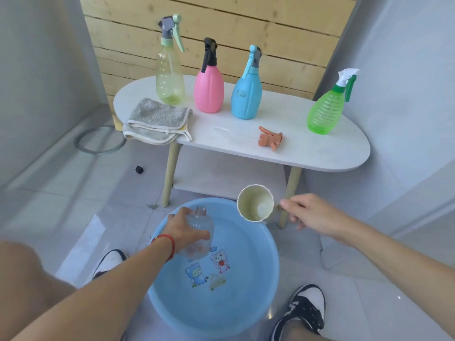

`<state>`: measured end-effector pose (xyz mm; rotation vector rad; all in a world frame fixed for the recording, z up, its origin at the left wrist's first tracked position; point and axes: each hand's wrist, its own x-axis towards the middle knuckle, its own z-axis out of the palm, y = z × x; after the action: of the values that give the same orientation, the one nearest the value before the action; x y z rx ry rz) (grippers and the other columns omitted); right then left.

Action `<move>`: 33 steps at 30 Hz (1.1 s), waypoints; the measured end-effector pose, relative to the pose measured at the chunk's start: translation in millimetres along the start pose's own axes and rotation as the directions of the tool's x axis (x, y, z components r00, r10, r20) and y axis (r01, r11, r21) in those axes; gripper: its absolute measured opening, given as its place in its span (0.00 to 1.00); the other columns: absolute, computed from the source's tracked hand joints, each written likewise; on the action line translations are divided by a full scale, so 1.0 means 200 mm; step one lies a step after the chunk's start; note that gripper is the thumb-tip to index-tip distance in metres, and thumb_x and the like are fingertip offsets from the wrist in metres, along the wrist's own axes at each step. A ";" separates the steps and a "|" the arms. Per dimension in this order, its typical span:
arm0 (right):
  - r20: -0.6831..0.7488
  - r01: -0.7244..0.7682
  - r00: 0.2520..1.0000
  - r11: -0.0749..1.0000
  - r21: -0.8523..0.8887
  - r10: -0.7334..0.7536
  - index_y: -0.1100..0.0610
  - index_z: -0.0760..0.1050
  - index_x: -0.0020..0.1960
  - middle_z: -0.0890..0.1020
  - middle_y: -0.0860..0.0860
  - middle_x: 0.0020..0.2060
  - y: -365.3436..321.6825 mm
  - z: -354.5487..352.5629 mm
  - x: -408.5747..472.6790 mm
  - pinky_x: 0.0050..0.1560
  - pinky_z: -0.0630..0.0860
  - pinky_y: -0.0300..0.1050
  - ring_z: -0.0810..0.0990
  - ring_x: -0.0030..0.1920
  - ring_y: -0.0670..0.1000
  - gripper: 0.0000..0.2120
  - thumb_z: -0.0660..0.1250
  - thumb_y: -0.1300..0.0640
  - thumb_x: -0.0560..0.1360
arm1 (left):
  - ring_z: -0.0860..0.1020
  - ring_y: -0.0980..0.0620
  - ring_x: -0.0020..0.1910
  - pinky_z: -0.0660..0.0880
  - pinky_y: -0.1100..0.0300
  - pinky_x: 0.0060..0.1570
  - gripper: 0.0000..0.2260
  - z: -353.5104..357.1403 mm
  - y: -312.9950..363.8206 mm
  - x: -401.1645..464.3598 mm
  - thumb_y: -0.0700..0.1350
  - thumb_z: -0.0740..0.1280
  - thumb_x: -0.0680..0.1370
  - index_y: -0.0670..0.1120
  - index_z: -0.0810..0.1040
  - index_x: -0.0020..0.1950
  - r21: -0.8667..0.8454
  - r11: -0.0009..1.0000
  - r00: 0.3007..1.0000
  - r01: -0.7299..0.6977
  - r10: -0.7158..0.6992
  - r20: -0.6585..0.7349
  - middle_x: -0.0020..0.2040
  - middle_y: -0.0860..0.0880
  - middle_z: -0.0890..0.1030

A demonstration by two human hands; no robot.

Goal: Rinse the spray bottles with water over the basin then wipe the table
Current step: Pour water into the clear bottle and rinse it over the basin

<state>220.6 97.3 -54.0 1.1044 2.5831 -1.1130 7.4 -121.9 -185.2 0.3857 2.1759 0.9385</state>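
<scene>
My left hand (pixel 183 230) grips a clear, capless bottle (pixel 200 233) over the blue basin (pixel 268 274) on the floor. My right hand (pixel 307 215) holds a cream cup (pixel 254 203) by its handle, tipped on its side with the mouth facing me, just above the basin's far rim. On the white table (pixel 320 153) stand a yellow-green spray bottle (pixel 170 70), a pink one (pixel 209 89), a blue one (pixel 246 94) and a green one (pixel 325 112). An orange spray head (pixel 269 138) lies loose on the table. A grey cloth (pixel 156 121) lies folded at the table's left end.
My two black-and-white shoes (pixel 302 313) flank the basin on the tiled floor. A small black cap (pixel 139 169) lies on the floor left of the table leg. A ring-shaped hoop (pixel 83 146) rests near the left wall. Wooden slats back the table.
</scene>
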 end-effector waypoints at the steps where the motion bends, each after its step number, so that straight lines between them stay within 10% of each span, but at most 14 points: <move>1: 0.042 -0.032 0.998 0.997 -0.076 0.035 0.59 0.77 0.39 0.82 0.49 0.36 0.02 0.09 0.05 0.47 0.77 0.46 0.82 0.38 0.52 0.23 0.61 0.43 0.84 | 0.78 0.48 0.51 0.73 0.58 0.33 0.40 0.01 -0.04 0.00 0.52 0.80 0.65 0.54 0.66 0.73 -0.030 0.999 0.999 0.035 -0.035 -0.010 0.62 0.48 0.71; 7: 0.016 -0.110 0.993 0.962 -0.250 0.117 0.58 0.73 0.39 0.76 0.57 0.38 0.17 0.71 0.25 0.35 0.65 0.47 0.74 0.39 0.57 0.17 0.60 0.51 0.84 | 0.78 0.49 0.49 0.75 0.57 0.39 0.38 0.17 -0.26 -0.07 0.52 0.81 0.67 0.54 0.66 0.72 -0.160 0.975 0.987 0.154 -0.159 -0.016 0.57 0.50 0.76; 14: -0.037 -0.066 0.998 0.841 -0.537 0.055 0.54 0.82 0.57 0.82 0.54 0.53 0.33 1.21 0.20 0.63 0.68 0.47 0.72 0.62 0.58 0.15 0.61 0.66 0.78 | 0.76 0.48 0.55 0.73 0.59 0.50 0.39 0.21 -0.42 -0.13 0.51 0.81 0.67 0.55 0.67 0.73 -0.096 0.988 0.989 0.121 -0.128 -0.077 0.64 0.50 0.75; 21: -0.114 -0.219 0.965 0.963 0.158 0.238 0.63 0.83 0.43 0.84 0.62 0.41 0.39 1.32 0.16 0.53 0.72 0.52 0.72 0.45 0.58 0.13 0.60 0.65 0.79 | 0.75 0.49 0.56 0.71 0.60 0.51 0.41 0.18 -0.46 -0.12 0.51 0.81 0.67 0.55 0.66 0.75 -0.091 0.994 0.992 0.068 -0.077 -0.096 0.64 0.52 0.74; 24: -0.219 -0.241 0.936 0.954 0.176 0.276 0.63 0.73 0.30 0.78 0.65 0.31 0.40 1.26 0.17 0.39 0.67 0.51 0.69 0.35 0.58 0.20 0.66 0.58 0.80 | 0.74 0.51 0.56 0.72 0.60 0.53 0.41 0.18 -0.48 -0.12 0.51 0.81 0.66 0.55 0.66 0.76 -0.072 0.996 0.992 0.056 -0.063 -0.106 0.63 0.53 0.74; 33: -0.176 -0.206 0.904 0.756 0.622 0.391 0.64 0.79 0.34 0.84 0.51 0.32 0.41 1.04 0.13 0.45 0.76 0.50 0.87 0.41 0.54 0.21 0.73 0.45 0.68 | 0.76 0.50 0.58 0.72 0.62 0.51 0.41 0.22 -0.49 -0.12 0.49 0.82 0.64 0.55 0.69 0.74 -0.035 0.999 0.996 -0.030 0.027 -0.084 0.63 0.53 0.76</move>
<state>221.9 11.6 -261.4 1.8758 2.1394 -1.8495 55.6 -179.8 -265.3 0.3664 2.2311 1.0246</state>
